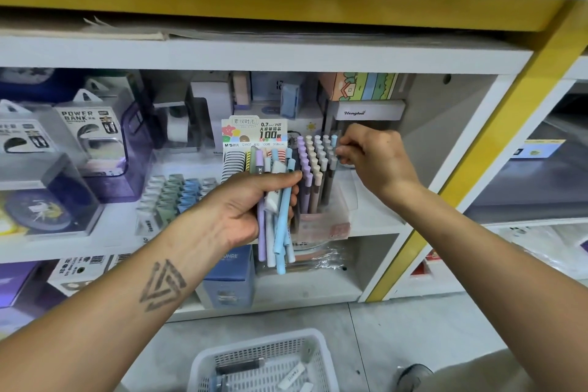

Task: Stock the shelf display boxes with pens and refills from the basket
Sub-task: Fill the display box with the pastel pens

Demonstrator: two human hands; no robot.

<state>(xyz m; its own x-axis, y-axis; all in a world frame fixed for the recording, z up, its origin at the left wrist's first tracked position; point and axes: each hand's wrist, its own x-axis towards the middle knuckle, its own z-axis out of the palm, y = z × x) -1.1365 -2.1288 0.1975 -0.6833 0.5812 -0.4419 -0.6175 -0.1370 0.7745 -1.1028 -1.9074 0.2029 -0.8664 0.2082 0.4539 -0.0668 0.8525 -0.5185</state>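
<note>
- Left hand grips bundle of pastel blue, lilac and white pens.
- Right hand, at 2 o'clock, apparently pinches a pen in clear plastic display box.

"POWER BANK" on clear box, "0.7mm HB 100" on header card, "Henghua" on grey box

White shelf carries clear display box of upright pastel pens, a carded refill pack beside it, clip rows, power bank boxes at left; grey floor below carries white mesh basket.
</note>
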